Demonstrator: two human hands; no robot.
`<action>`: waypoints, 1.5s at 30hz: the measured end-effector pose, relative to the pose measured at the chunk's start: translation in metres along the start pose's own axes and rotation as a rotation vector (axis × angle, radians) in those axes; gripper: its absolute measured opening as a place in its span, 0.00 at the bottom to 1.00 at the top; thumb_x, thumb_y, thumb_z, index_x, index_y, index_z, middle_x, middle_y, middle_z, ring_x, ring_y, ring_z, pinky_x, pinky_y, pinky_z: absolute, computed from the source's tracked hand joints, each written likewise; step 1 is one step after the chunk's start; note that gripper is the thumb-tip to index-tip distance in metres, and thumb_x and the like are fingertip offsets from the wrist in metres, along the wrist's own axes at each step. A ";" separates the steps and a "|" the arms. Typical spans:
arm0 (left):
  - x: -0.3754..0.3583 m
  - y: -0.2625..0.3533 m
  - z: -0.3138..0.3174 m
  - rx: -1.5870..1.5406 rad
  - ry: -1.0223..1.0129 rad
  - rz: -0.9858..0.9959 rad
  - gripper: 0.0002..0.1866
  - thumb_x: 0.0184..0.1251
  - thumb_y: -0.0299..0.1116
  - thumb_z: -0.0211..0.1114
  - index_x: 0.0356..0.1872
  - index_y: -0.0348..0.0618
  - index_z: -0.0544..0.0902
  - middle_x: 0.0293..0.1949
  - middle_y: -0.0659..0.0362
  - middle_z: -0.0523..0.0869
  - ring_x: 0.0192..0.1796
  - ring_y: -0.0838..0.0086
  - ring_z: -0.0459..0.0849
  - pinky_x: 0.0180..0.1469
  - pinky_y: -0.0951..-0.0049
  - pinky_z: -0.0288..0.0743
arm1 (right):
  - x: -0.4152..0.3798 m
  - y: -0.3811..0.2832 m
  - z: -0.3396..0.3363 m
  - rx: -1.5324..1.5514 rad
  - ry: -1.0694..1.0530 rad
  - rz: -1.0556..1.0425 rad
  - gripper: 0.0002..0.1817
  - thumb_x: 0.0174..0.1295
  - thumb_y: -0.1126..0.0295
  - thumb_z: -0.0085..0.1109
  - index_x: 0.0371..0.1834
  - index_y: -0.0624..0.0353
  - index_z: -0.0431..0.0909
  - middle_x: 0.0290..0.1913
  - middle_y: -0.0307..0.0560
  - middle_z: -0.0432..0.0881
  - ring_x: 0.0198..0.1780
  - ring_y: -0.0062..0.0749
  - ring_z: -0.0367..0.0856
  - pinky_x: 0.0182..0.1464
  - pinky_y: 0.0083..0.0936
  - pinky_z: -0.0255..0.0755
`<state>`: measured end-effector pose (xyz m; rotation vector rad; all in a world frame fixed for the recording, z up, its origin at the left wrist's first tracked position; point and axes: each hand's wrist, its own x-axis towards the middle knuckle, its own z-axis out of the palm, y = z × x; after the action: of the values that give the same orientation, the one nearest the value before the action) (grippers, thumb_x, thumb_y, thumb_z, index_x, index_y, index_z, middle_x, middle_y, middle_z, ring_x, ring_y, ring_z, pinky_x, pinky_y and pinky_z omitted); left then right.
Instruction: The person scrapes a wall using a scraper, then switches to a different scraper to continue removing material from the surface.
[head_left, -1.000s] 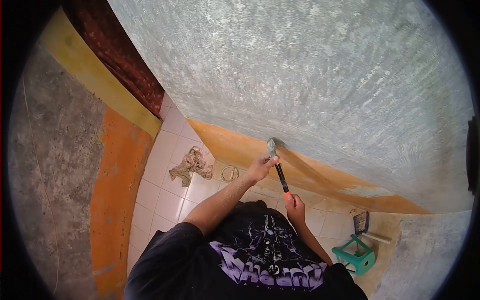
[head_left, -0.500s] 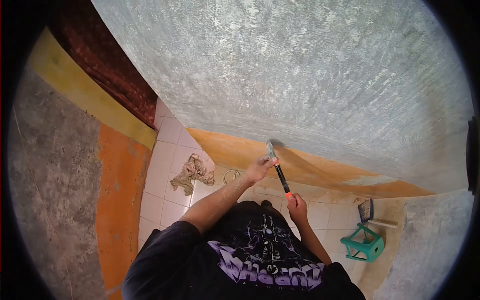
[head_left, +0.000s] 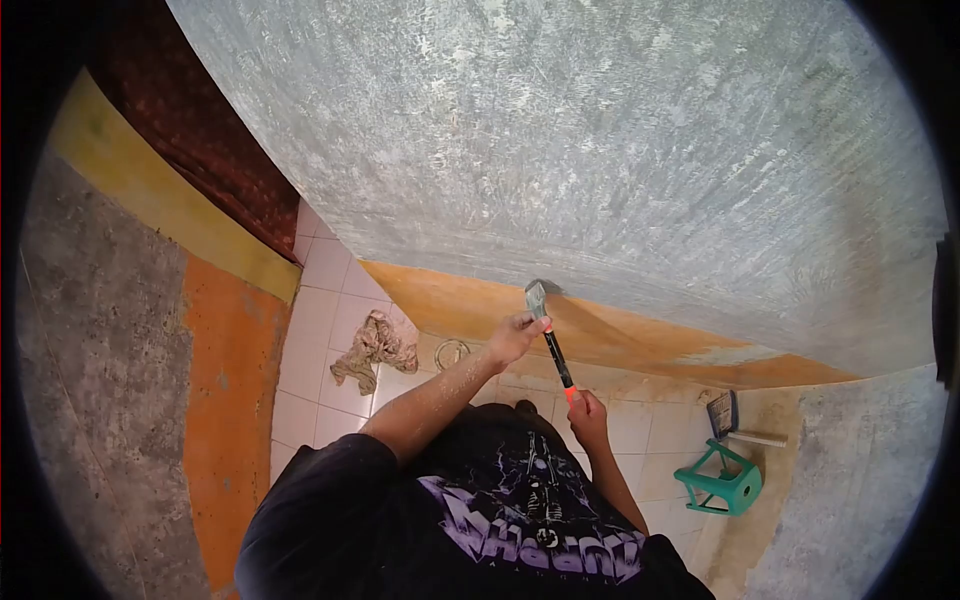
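Your left hand (head_left: pixel 512 340) grips the scraper (head_left: pixel 557 360) near its head, and your right hand (head_left: pixel 588 411) is wrapped around the handle's lower end (black shaft, orange at both ends). The head seems to touch the grey wall (head_left: pixel 560 150) by the orange band (head_left: pixel 450 295), though contact is hard to confirm.

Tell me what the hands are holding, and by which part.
A scraper-like tool: the left hand grips it just below its head, the right hand at its lower end.
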<state>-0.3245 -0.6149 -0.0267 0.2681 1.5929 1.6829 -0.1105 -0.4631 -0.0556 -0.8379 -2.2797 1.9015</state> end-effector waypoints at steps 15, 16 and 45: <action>0.001 0.004 -0.006 0.039 -0.019 -0.051 0.22 0.74 0.54 0.58 0.54 0.48 0.82 0.49 0.66 0.82 0.53 0.76 0.76 0.52 0.65 0.71 | 0.001 0.001 0.003 -0.106 0.035 -0.077 0.17 0.73 0.59 0.52 0.32 0.62 0.77 0.19 0.33 0.70 0.21 0.16 0.66 0.25 0.20 0.61; 0.005 -0.002 -0.004 0.072 -0.063 -0.026 0.22 0.74 0.54 0.58 0.54 0.48 0.82 0.49 0.66 0.82 0.53 0.76 0.76 0.52 0.65 0.71 | -0.001 0.002 -0.002 -0.113 0.041 -0.064 0.17 0.73 0.59 0.52 0.32 0.62 0.77 0.19 0.33 0.70 0.21 0.16 0.66 0.25 0.20 0.61; 0.003 -0.005 0.000 0.050 -0.006 -0.007 0.21 0.74 0.54 0.57 0.53 0.49 0.82 0.51 0.66 0.83 0.55 0.76 0.76 0.53 0.62 0.71 | 0.009 0.012 -0.009 -0.102 0.070 -0.070 0.16 0.71 0.59 0.55 0.33 0.63 0.79 0.20 0.31 0.69 0.23 0.14 0.66 0.26 0.19 0.61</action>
<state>-0.3242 -0.6136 -0.0321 0.2924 1.6318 1.6376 -0.1103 -0.4503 -0.0668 -0.8109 -2.3487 1.7125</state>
